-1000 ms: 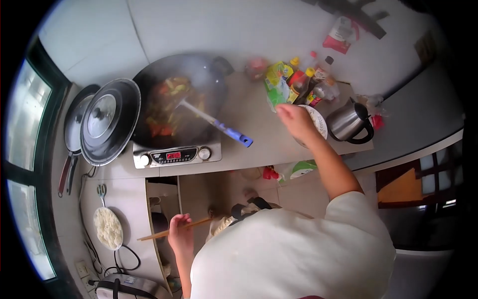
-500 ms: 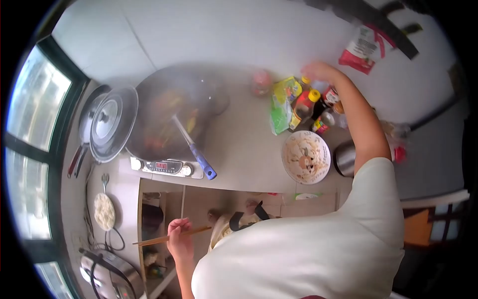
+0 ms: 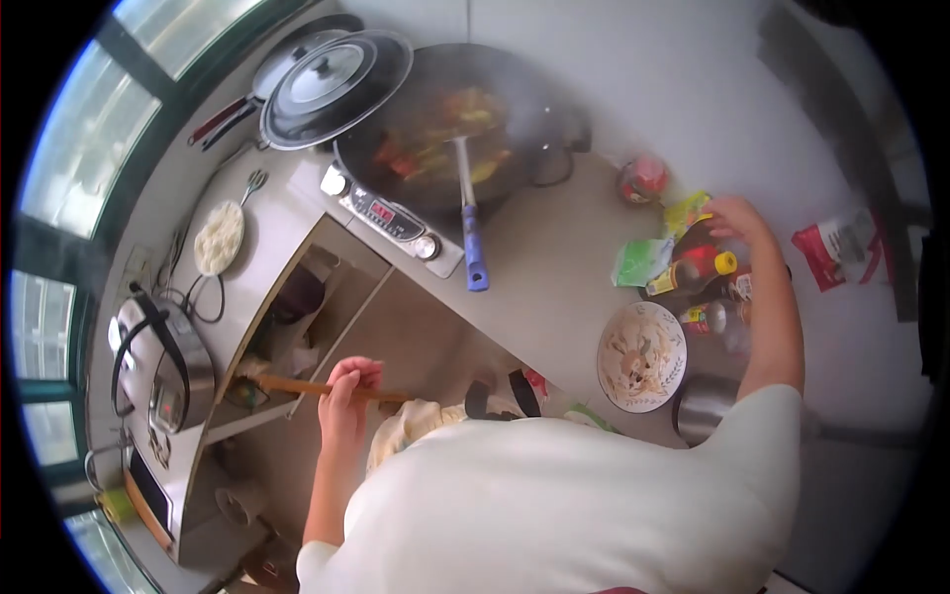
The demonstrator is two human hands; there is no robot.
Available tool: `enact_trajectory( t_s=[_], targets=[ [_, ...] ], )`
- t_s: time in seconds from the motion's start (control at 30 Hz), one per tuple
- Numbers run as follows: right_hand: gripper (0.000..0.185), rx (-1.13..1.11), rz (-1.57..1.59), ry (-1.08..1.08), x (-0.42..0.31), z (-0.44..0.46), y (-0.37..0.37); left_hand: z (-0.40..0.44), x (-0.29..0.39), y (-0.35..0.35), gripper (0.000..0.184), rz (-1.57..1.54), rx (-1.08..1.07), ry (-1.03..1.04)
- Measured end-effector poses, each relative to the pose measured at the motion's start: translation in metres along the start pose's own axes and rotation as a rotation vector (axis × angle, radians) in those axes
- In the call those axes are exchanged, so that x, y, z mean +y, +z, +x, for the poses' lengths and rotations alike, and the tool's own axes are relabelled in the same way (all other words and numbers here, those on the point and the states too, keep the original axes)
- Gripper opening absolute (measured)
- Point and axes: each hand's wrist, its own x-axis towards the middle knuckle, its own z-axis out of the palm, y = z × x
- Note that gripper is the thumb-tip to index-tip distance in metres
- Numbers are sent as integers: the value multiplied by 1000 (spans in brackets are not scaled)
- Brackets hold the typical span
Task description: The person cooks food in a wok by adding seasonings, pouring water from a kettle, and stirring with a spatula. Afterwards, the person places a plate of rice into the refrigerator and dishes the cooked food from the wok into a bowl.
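Observation:
My left hand, near the counter's front edge, has its fingers closed around a pair of wooden chopsticks. My right hand reaches over the seasonings at the back, fingers bent downward beside a yellow-green packet; what they grip is hidden. Close by are a sauce bottle with a yellow cap, a green packet and a clear jar. A patterned bowl with brown residue stands in front of them. Food steams in a dark wok, with a blue-handled turner resting in it.
The wok sits on an induction cooker. Pan lids lean behind it. At left are a plate of white food and a rice cooker. A steel pot stands right of the bowl; a red-white packet is farther right.
The view has turned, so the counter now slants down to the right. My right hand stays over the seasonings, its fingers lower and less blurred. My left hand still holds the chopsticks.

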Motion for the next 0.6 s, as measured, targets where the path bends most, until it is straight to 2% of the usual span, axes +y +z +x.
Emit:
enact_trajectory(
  t_s=[0.03, 0.13, 0.23, 0.33, 0.4, 0.43, 0.53, 0.6],
  targets=[
    [29, 25, 53, -36, -9, -6, -2, 1, 1, 2, 16, 14, -10, -11],
    [23, 95, -69, -255, -31, -11, -21, 4, 2, 10, 17, 3, -43, 23],
    [24, 330, -269, -486, -62, -31, -32, 4, 9, 19, 18, 42, -111, 66],
    [17, 595, -215, -822, -109, -114, -9, 5, 22, 29, 22, 57, -203, 68],
    [15, 584, -117, -988, -129, -159, -3, 10, 34, 41, 25, 29, -291, 23],
    [14, 580, -69, -1067, -137, -178, 1, 15, 38, 47, 33, 33, -330, -25],
    [13, 366, 272, -1170, -155, -227, 24, 31, 50, 74, 41, 2, -496, -123],
    [12, 230, 269, -1218, -171, -252, 57, 44, 50, 87, 48, -1, -658, -115]
  ],
)
